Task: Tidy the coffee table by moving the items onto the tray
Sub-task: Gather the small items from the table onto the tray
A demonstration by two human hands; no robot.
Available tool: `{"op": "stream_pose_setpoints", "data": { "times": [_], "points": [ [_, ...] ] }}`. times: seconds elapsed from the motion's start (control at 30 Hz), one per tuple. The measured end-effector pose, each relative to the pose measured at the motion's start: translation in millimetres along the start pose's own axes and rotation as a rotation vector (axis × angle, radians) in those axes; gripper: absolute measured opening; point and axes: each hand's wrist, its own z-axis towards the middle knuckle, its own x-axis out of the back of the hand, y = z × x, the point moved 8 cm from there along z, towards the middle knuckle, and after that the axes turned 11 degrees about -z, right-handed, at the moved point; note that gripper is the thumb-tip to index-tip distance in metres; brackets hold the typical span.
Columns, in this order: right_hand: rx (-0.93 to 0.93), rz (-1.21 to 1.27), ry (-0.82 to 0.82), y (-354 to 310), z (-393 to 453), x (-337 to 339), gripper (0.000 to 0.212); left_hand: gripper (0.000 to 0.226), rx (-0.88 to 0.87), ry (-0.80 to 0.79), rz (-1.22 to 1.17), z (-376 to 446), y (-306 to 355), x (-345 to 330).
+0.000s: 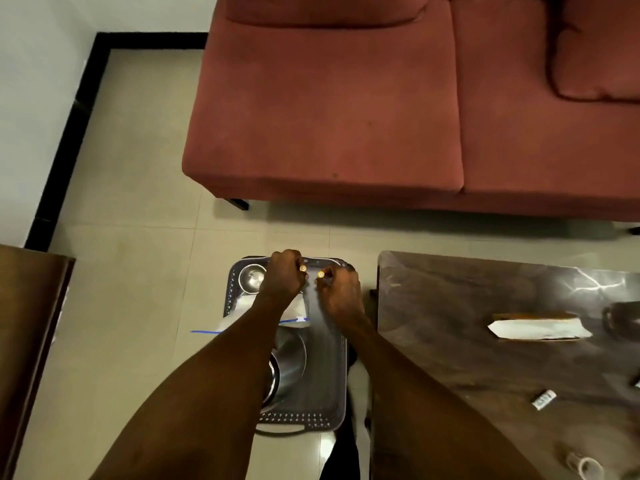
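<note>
Gold-tipped small items, one pinched in left hand (284, 277), one in right hand (341, 289), both over tray's (304, 415) far end on the floor beside worktop (450, 341); look light, stiff, slippery, best pinched mid-body

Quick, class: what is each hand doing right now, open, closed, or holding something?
Left hand: fingers curled, pinching a small gold item over the tray.
Right hand: fingers curled, pinching a second gold item.
</note>
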Motion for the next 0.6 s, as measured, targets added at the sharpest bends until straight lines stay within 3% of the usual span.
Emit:
{"op": "stream_pose_setpoints", "data": {
  "times": [0.17, 0.47, 0.6],
  "points": [
    [0.05, 0.031, 0.126, -8, 2, -10, 0.011, 0.007, -0.029, -0.064, 0.063, 13, -16, -9],
    [0.012, 0.051, 0.108, -7, 10, -32, 0.013, 0.015, -0.225, -0.019, 0.504, 18, -7, -17],
    [-0.01, 0.037, 0.069, -3, 14, -43, 0.016, 0.014, -0.261, 0.003, 0.587, 15, -11, -22]
  ]
}}
